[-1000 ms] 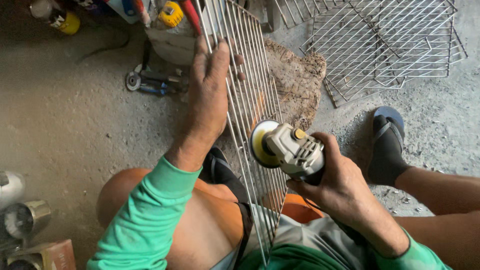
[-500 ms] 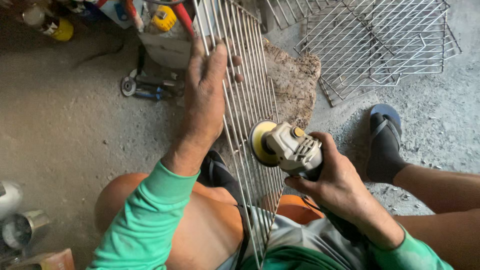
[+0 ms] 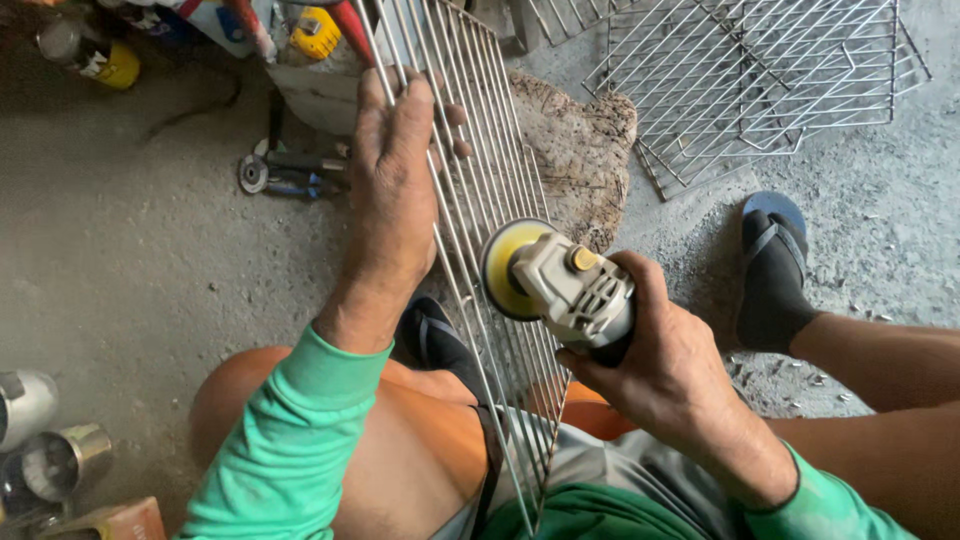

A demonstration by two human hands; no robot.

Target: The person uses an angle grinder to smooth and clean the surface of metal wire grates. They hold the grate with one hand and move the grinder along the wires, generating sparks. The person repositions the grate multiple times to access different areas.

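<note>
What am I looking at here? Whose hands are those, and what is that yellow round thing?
You are seeing through a camera worn on a person's head, looking down at their own hands and knees as they sit on a grey concrete floor. The left hand holds a long silver wire grid rack that leans toward their lap. The right hand grips a grey hand-held grinder with a yellow round disc, and the disc sits against the rack's wires. More wire racks lie stacked on the floor. A black and blue sandal is on one foot, and metal cans stand nearby.
</note>
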